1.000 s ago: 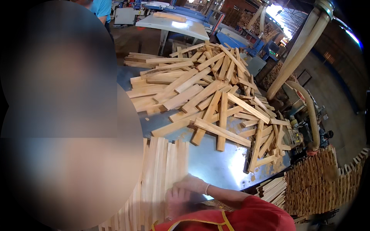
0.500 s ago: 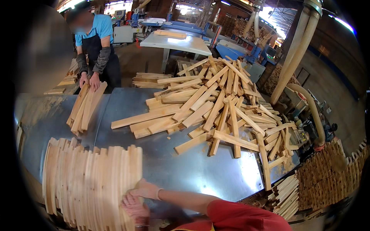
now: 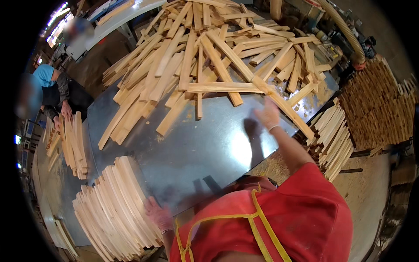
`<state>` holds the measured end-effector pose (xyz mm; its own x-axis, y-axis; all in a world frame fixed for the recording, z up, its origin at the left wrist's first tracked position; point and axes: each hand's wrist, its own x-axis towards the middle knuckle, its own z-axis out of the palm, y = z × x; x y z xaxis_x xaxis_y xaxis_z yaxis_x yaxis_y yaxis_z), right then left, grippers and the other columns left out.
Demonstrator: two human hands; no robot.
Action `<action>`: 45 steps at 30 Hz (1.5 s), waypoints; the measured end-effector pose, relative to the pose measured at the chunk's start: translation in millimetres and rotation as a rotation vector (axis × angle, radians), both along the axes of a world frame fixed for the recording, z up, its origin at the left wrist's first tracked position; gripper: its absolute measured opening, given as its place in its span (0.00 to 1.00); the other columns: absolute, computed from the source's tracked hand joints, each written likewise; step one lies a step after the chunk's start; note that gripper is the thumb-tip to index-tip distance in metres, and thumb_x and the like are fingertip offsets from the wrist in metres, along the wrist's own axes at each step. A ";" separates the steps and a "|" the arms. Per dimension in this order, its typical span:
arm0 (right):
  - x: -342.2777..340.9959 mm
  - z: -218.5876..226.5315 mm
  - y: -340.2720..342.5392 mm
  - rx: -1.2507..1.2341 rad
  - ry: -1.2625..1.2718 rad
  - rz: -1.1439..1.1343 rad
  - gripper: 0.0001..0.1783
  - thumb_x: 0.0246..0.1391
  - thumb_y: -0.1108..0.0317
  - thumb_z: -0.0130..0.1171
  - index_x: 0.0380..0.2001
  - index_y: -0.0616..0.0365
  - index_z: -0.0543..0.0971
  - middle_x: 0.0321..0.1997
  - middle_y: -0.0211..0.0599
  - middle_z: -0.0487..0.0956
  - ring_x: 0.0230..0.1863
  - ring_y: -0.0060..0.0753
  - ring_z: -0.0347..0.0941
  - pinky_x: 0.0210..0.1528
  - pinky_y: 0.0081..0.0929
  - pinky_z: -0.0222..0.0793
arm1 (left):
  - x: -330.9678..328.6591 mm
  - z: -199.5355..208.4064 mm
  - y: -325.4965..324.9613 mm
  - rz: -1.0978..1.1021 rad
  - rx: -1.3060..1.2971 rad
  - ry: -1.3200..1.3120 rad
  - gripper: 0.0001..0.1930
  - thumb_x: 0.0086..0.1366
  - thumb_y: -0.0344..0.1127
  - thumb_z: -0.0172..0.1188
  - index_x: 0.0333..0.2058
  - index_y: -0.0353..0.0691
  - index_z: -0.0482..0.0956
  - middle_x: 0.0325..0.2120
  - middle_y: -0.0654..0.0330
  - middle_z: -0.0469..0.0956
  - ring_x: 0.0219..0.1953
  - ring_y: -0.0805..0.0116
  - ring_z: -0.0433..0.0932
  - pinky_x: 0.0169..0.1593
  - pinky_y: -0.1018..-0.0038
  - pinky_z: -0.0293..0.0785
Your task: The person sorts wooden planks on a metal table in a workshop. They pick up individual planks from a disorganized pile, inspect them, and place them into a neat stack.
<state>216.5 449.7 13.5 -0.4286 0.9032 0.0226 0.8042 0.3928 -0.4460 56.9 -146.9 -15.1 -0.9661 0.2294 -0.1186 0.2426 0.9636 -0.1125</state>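
Over to the head view, and there was the left hand [image 3: 158, 215] right up at the right-hand side of a tight row of boards [image 3: 115, 209], fingers wide rather than wrapped round anything! Out across the metal table [image 3: 196, 144] stretched the right hand [image 3: 267, 114], blurred, its fingers loosely wide and its palm holding nothing visible, just beside a long board [image 3: 283, 107] at the lower edge of the loose pile [image 3: 174, 65]; contact there, you could not tell. The row stood at the lower left, well apart from that jumbled pile beyond. And at far left, a co-worker's hands [image 3: 66, 110] were at the top of a bundle of boards [image 3: 75, 146], grip too small to judge.
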 end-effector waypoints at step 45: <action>-78.8 21.7 -320.7 -0.978 0.139 1.021 0.42 0.60 0.45 0.65 0.69 0.60 0.72 0.63 0.55 0.81 0.65 0.51 0.76 0.67 0.37 0.70 | -14.3 33.8 83.0 0.173 1.077 -0.267 0.38 0.61 0.36 0.65 0.71 0.38 0.69 0.60 0.43 0.80 0.61 0.49 0.81 0.66 0.59 0.75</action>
